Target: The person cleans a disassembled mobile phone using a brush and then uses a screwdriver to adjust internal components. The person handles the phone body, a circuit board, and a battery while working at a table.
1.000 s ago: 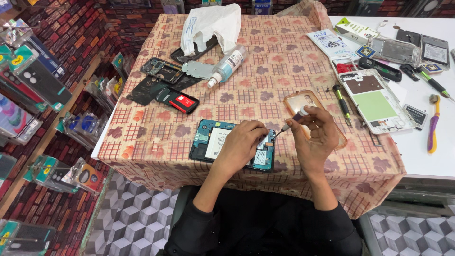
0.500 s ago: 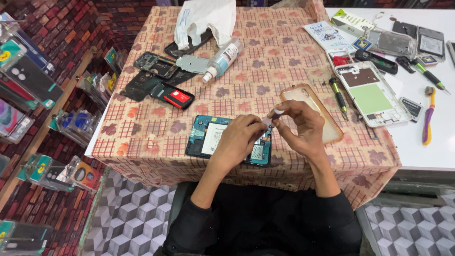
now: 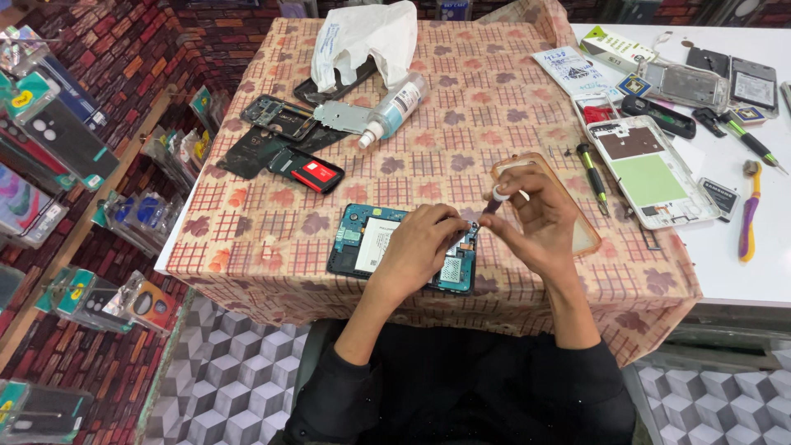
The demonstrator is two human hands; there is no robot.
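The opened phone (image 3: 402,248) is pinned by the left hand (image 3: 423,247); a small tool (image 3: 493,200) is pinched in the right hand (image 3: 534,224). A slip could scratch the exposed board.

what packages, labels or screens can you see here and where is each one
Spray bottle: lying at the cloth's middle top, clear with a white label.
White bag: crumpled at the top edge, faint print.
Small box: top right on the white table, white and green.
Packaged phone cases: hanging at the left wall, colourful cards.
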